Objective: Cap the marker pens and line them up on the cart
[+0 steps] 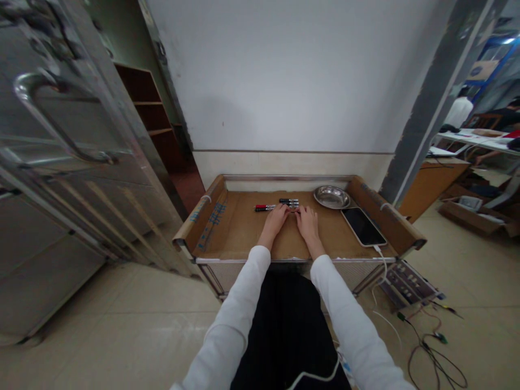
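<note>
My left hand (277, 218) and my right hand (307, 222) are close together over the middle of the cardboard-lined table (239, 235). Their fingers are bent and the fingertips almost meet around something too small to make out. Just beyond and left of the fingertips lie several pens, with a red pen (263, 206) and a black pen (262, 209) side by side. More dark pens (288, 201) lie behind the fingers, partly covered by them.
A shiny metal bowl (332, 197) stands at the table's back right. In front of it lies a phone (364, 226) with a white cable (384, 265) hanging over the edge. Raised cardboard sides (385, 216) flank the table. Dark cables (433, 352) lie on the floor at right.
</note>
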Motion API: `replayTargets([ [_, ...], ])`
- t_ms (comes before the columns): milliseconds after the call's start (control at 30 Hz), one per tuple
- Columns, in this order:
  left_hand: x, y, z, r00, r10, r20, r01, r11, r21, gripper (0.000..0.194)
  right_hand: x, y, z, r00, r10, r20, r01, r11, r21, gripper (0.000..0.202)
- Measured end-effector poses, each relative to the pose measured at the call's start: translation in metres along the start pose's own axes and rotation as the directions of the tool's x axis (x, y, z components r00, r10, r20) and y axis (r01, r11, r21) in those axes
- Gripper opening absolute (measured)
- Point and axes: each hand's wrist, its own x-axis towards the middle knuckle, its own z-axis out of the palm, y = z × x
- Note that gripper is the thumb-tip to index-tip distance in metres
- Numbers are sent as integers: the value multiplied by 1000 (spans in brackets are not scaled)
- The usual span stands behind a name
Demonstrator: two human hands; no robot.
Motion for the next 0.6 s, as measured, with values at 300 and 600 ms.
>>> replayTargets([
  [300, -1, 3, -2, 998, 4, -69, -15, 986, -166, 19, 5, 5, 9, 986, -169, -4, 166, 967, 192, 25],
  [600, -1, 4, 0, 988, 49, -148, -64, 993, -104, 31, 3, 1, 2, 996, -88, -29, 92, 984, 152, 28],
])
